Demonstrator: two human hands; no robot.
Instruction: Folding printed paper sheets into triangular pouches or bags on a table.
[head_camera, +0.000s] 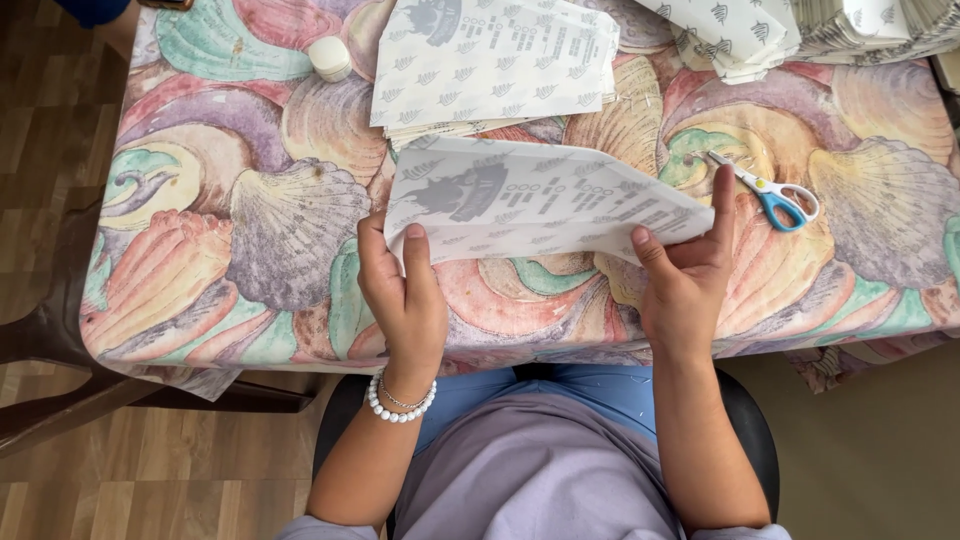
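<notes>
**Open cloth on the left, clutter along the far edge**

The widest free stretch of the surface (250, 230) lies left of the left hand (402, 300), running out to the left edge, broken only by a small white jar (330, 57) near the far side. Straight ahead, the printed paper sheet (530, 205) held between both hands spans the middle and blocks passage there. Beyond it a stack of printed sheets (495, 65) fills the far centre, and folded paper piles (800, 30) crowd the far right. Blue-handled scissors (770, 192) lie just beside the right hand (690, 285); past them the cloth is bare to the right edge.
</notes>
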